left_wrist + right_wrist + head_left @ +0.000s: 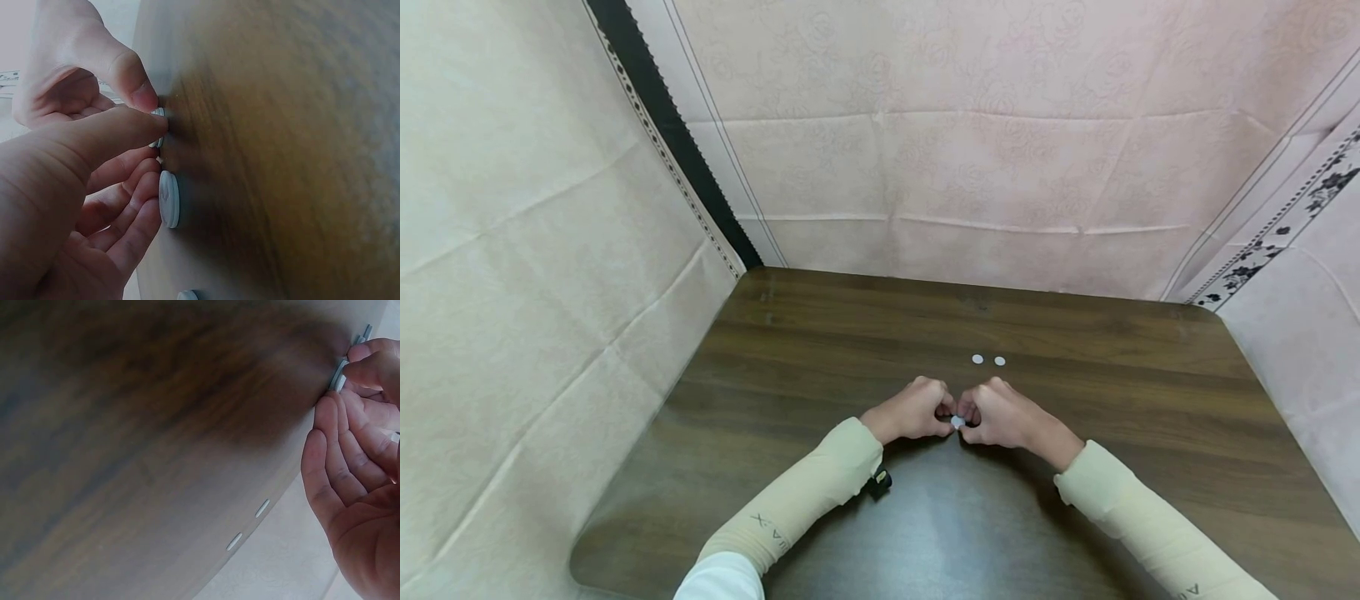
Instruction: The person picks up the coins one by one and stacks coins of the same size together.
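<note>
A small white disc (957, 422) sits between my two hands, low over the table. My left hand (917, 410) pinches its left side with thumb and curled fingers, and my right hand (1000, 414) grips the opposite side. In the left wrist view both thumb tips meet at this disc (157, 128). Beside the left fingertips there, another round white disc (169, 200) shows a layered edge. From the right wrist, a pale disc (338, 375) shows between thumb and fingers. Fingers partly hide the discs.
Two more white discs, a left one (977, 359) and a right one (1000, 361), lie side by side beyond my hands on the brown wooden table (820, 333). Pale patterned cloth (1000, 183) hangs at the back and sides. A small black device (880, 481) is under my left wrist.
</note>
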`<state>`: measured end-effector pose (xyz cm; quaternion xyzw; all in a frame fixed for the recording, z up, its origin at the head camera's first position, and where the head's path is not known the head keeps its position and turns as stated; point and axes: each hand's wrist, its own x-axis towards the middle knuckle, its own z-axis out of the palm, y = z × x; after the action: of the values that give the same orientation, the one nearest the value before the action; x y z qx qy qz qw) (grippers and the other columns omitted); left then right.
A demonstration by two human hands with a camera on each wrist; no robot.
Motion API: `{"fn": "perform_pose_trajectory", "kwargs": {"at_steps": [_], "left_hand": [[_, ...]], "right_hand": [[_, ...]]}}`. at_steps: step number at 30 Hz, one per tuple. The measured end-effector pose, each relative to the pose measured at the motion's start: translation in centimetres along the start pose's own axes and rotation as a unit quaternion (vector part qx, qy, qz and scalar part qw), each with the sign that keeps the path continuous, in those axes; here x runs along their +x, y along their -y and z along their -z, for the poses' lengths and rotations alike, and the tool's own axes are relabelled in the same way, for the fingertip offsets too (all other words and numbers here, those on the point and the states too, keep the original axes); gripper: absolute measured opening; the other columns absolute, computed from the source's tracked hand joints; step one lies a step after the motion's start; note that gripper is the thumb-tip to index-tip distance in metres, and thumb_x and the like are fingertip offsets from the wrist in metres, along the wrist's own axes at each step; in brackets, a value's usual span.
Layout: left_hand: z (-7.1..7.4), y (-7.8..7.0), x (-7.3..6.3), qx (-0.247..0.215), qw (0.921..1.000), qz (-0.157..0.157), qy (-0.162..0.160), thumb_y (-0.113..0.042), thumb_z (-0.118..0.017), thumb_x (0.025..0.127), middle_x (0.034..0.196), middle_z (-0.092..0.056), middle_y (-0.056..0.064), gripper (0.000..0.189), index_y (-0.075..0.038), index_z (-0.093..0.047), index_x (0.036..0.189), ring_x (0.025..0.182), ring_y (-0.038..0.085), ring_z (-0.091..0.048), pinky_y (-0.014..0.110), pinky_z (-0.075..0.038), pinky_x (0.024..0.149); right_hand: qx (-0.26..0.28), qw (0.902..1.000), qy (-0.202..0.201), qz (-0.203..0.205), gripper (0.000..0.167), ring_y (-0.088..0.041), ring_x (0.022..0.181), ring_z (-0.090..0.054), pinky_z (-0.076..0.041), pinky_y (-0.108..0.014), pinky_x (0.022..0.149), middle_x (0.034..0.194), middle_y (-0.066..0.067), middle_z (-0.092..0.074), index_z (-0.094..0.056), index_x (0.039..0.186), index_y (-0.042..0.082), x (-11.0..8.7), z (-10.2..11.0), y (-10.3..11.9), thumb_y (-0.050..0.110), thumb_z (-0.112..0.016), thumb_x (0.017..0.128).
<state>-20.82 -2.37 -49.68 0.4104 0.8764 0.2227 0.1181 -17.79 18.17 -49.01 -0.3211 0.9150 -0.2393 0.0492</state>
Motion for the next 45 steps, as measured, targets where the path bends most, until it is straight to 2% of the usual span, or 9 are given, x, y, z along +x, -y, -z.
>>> {"fn": "perform_pose_trajectory", "kwargs": {"at_steps": [25,31,38,45], "left_hand": [[0.0,0.2,-0.1,0.015,0.9998,-0.008,-0.005,-0.017,-0.082,0.092,0.091,-0.072,-0.001,0.007,-0.011,-0.083,0.097,0.084,0.007,-0.059,0.014,-0.046,0.072],[-0.1,0.3,-0.1,-0.001,0.9999,-0.006,-0.008,-0.017,-0.082,0.093,0.094,-0.073,0.0,0.01,-0.011,-0.083,0.1,0.086,0.007,-0.063,0.012,-0.049,0.075],[0.0,0.3,-0.3,-0.027,0.9996,-0.004,-0.013,-0.015,-0.083,0.092,0.097,-0.073,0.003,0.013,-0.007,-0.082,0.103,0.087,0.009,-0.065,0.013,-0.051,0.076],[0.1,0.1,-0.4,-0.039,0.9992,0.004,-0.01,-0.014,-0.082,0.092,0.099,-0.073,0.004,0.015,-0.006,-0.081,0.105,0.088,0.01,-0.065,0.013,-0.051,0.077]], "right_hand": [[0.004,0.9998,0.022,0.002,0.009,-0.004,0.074,-0.07,-0.057,-0.019,0.067,0.081,0.004,-0.075,-0.076,0.089,0.009,0.0,0.5,0.1,0.013,-0.081,0.083],[-0.007,0.9993,0.037,-0.009,0.012,-0.005,0.078,-0.071,-0.058,-0.02,0.07,0.086,0.001,-0.075,-0.076,0.094,0.007,-0.3,1.7,-0.5,0.013,-0.081,0.085],[-0.032,0.9992,0.02,-0.012,0.019,-0.014,0.084,-0.072,-0.061,-0.029,0.074,0.095,-0.007,-0.077,-0.076,0.102,0.001,0.1,3.5,-2.0,0.013,-0.082,0.088],[-0.049,0.9984,0.009,-0.027,0.025,-0.018,0.089,-0.072,-0.063,-0.034,0.078,0.101,-0.013,-0.077,-0.075,0.109,-0.004,1.2,5.3,-3.9,0.01,-0.082,0.089]]}}
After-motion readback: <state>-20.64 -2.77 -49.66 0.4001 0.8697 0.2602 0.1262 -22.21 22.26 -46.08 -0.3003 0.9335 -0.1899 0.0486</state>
